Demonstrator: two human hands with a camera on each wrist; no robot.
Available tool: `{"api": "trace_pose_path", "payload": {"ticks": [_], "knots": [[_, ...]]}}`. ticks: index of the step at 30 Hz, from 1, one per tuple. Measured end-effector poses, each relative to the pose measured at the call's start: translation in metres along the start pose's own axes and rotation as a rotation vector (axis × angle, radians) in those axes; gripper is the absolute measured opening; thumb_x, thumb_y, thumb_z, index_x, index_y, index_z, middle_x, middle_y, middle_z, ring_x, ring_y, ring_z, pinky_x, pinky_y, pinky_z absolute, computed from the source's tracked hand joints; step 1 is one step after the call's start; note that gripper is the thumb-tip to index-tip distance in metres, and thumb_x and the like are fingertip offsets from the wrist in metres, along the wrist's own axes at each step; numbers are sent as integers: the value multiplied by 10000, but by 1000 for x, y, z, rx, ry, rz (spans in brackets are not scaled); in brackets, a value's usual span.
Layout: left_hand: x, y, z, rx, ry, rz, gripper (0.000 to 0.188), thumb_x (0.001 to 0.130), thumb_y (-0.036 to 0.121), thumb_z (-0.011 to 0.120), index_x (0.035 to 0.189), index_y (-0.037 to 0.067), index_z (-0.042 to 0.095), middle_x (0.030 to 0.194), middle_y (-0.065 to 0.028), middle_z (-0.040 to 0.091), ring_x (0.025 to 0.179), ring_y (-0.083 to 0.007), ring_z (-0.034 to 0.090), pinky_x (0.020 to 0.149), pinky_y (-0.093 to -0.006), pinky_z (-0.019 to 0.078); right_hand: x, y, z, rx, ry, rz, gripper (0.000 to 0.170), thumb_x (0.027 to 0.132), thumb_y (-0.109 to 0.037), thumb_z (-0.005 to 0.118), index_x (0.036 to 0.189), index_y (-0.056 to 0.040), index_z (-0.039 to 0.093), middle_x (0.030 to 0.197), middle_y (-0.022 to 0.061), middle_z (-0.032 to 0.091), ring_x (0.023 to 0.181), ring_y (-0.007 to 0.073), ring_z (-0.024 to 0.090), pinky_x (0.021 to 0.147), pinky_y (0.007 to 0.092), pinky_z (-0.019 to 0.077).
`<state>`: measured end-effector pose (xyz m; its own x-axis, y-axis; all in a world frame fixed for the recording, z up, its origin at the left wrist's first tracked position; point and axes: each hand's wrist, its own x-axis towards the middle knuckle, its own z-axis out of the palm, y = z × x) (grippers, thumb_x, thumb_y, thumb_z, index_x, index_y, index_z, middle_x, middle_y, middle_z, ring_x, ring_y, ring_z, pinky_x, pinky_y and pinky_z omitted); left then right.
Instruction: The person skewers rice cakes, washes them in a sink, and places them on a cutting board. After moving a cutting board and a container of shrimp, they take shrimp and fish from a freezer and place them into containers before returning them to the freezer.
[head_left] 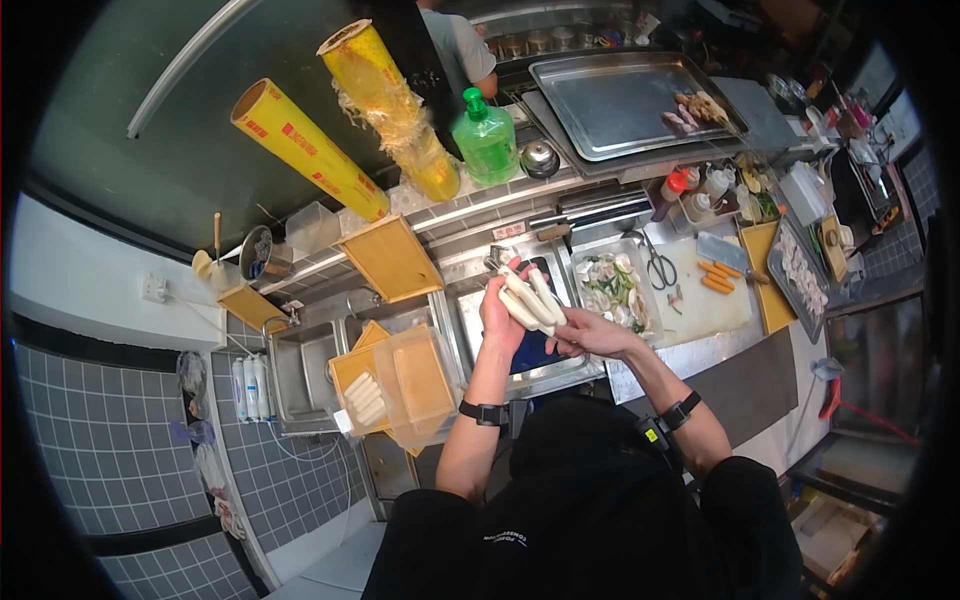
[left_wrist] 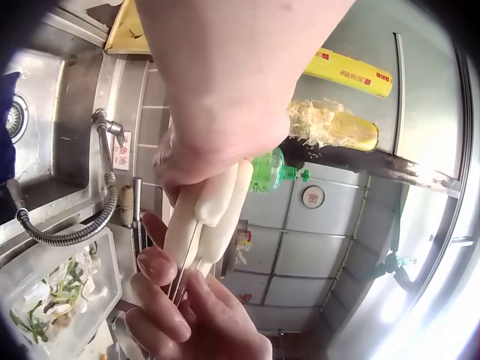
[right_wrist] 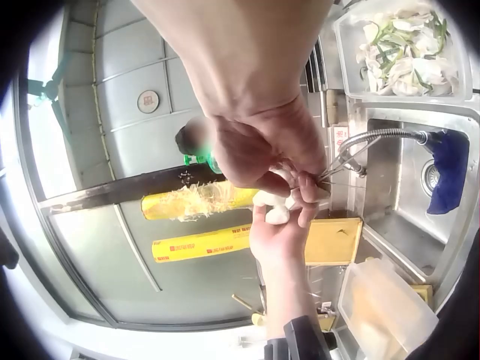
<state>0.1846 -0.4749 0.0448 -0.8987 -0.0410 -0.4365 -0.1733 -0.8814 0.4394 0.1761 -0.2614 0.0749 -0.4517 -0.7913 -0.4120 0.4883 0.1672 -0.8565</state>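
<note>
Several long white pieces (head_left: 535, 302) on thin sticks lie in the left hand (head_left: 499, 318), over the sink. In the left wrist view the left hand (left_wrist: 217, 146) curls round the white pieces (left_wrist: 219, 196), and thin metallic-looking sticks (left_wrist: 180, 279) run from their ends to the right hand (left_wrist: 196, 319). The fingers of the right hand (head_left: 597, 334) pinch these sticks. In the right wrist view, the right hand (right_wrist: 262, 146) partly hides the sticks, with the left hand (right_wrist: 281, 244) just beyond it and the pieces (right_wrist: 277, 214) between.
More white pieces (head_left: 367, 402) lie on a wooden board left of the sink (head_left: 470, 330). To the right stand a tub of sliced vegetables (head_left: 612, 290), scissors (head_left: 660, 268), a cleaver (head_left: 722, 252) and carrots (head_left: 716, 280). A green bottle (head_left: 486, 140) and yellow rolls (head_left: 310, 150) stand behind.
</note>
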Motion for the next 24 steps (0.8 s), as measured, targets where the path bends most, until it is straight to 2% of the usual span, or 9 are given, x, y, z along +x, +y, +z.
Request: {"api": "trace_pose_path", "payload": {"ticks": [5, 10, 14, 16, 17, 19, 20, 23, 24], "knots": [[0, 2, 1, -12, -32, -14, 624, 977, 240, 489, 1579, 75, 499, 1455, -191, 630, 1348, -403, 603, 1163, -547, 484, -5, 4, 2, -42, 84, -30, 243, 1142, -168, 505, 1221, 29, 624, 1060, 113, 799, 702, 49, 588, 621, 219, 491], [4, 1, -5, -46, -45, 104, 651, 956, 188, 480, 1596, 68, 458, 1519, -214, 596, 1398, -378, 567, 1195, -517, 458, -20, -5, 10, -52, 226, -8, 337, 1151, -229, 534, 1019, 33, 699, 937, 98, 811, 598, 58, 570, 586, 216, 485], [2, 0, -4, -26, -60, 117, 666, 966, 178, 488, 1624, 101, 431, 1552, -226, 562, 1408, -381, 556, 1207, -511, 443, -15, 10, 6, -178, 273, -1, 340, 1155, -233, 527, 997, 17, 695, 842, 53, 758, 609, 60, 560, 574, 225, 460], [-6, 2, 8, -166, -88, 99, 580, 1033, 253, 517, 1596, 129, 455, 1488, -225, 592, 1361, -395, 595, 1176, -530, 473, -10, 21, 7, -326, 340, -108, 342, 1107, -237, 508, 1015, 17, 717, 821, 83, 699, 697, 162, 639, 643, 322, 515], [-9, 3, 13, -163, -90, 94, 580, 1033, 253, 517, 1596, 129, 455, 1488, -225, 592, 1361, -395, 595, 1176, -530, 473, -10, 26, 7, -322, 344, -109, 342, 1107, -237, 508, 1015, 17, 717, 821, 83, 699, 697, 162, 639, 643, 322, 515], [-9, 4, 20, -83, -102, 111, 510, 1089, 370, 557, 1542, 147, 485, 1411, -205, 618, 1286, -407, 647, 1112, -550, 523, -10, 27, 10, -461, 375, -188, 331, 1111, -233, 473, 1026, 11, 680, 796, 84, 634, 755, 225, 641, 708, 375, 523], [-1, 0, 18, 8, -13, 140, 490, 1092, 400, 595, 1473, 98, 534, 1298, -175, 671, 1194, -412, 706, 1015, -570, 585, -11, 27, 11, -459, 379, -189, 331, 1111, -233, 473, 1026, 11, 680, 796, 84, 634, 755, 225, 641, 708, 375, 523], [6, -2, 9, 198, 38, 151, 417, 1099, 318, 617, 1426, 62, 580, 1228, -176, 702, 1112, -406, 741, 940, -530, 628, -15, 22, 18, -522, 329, -124, 302, 1108, -222, 467, 1094, 9, 660, 860, 104, 646, 815, 248, 647, 759, 393, 524], [4, -2, 14, 201, 35, 152, 417, 1099, 318, 617, 1426, 62, 580, 1228, -176, 702, 1112, -406, 741, 940, -530, 628, -15, 22, 19, -533, 328, -134, 290, 1131, -206, 459, 1102, 7, 654, 850, 81, 649, 786, 216, 637, 746, 374, 524]]}}
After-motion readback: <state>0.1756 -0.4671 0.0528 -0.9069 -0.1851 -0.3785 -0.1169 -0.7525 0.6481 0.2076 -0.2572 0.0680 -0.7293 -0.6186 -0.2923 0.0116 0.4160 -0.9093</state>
